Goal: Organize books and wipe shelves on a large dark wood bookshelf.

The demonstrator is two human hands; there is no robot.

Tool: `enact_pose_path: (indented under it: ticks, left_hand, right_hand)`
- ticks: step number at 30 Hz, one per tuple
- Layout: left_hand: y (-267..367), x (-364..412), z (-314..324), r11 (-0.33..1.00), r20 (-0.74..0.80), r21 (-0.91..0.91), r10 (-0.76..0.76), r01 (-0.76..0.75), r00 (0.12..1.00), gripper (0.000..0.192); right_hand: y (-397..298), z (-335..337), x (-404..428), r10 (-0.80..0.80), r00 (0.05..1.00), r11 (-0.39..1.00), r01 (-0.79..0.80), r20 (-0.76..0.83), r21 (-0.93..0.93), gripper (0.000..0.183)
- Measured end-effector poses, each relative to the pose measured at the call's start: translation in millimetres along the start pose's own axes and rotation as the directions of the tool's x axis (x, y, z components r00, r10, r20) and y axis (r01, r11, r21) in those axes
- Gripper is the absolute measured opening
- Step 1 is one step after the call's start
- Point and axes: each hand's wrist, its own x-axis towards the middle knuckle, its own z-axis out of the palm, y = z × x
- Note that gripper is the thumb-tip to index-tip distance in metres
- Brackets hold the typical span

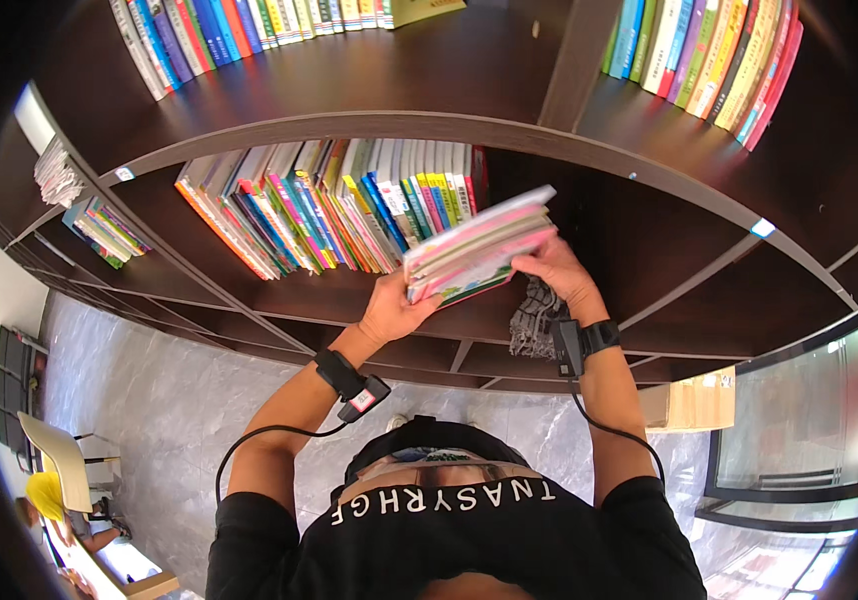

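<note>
My left hand (399, 307) and my right hand (558, 276) hold a stack of thin books (477, 247) between them, one at each end, tilted in front of the bookshelf. The stack is slightly blurred, and a pink and green cover faces me. Behind it, a row of upright books (309, 210) stands on the dark wooden shelf (339, 296). A grey checked fringed cloth (534, 319) hangs below my right hand, beside the wrist. Parts of the fingers are hidden behind the stack.
More books (211, 34) stand on the shelf above, with another group (706, 60) past an upright divider (579, 67). Further books (106, 229) sit in the left compartment. A cardboard box (688, 401) is at the lower right. A person in yellow (46, 499) is near a chair (61, 457) at the lower left.
</note>
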Motion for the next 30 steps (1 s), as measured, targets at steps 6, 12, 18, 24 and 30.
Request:
enact_pose_path:
  ticks: [6, 12, 18, 24, 30]
  left_hand:
    - [-4, 13, -10, 0.948, -0.024, -0.317, 0.008, -0.015, 1.0, 0.051]
    - [-35, 6, -9, 0.985, -0.013, -0.169, 0.02, -0.022, 1.0, 0.05]
    - [-27, -10, 4, 0.973, -0.051, -0.231, 0.019, -0.03, 0.999, 0.044]
    - [-21, -10, -10, 0.994, 0.004, -0.096, -0.057, 0.057, 0.998, 0.058]
    - [-16, -16, -58, 0.962, 0.035, 0.207, 0.178, -0.181, 0.983, 0.054]
  right_hand:
    - [-14, 28, -6, 0.019, 0.995, 0.997, -0.012, -0.094, 0.072, 0.032]
    - [31, 38, -12, 0.012, 0.984, 0.999, -0.018, -0.178, -0.034, 0.042]
    - [37, 40, -18, 0.0, 0.977, 1.0, -0.004, -0.212, -0.015, 0.043]
    - [38, 34, -19, 0.092, 0.982, 0.995, -0.083, -0.165, 0.061, 0.038]
    - [44, 38, -22, 0.112, 0.977, 0.99, -0.094, -0.183, 0.107, 0.037]
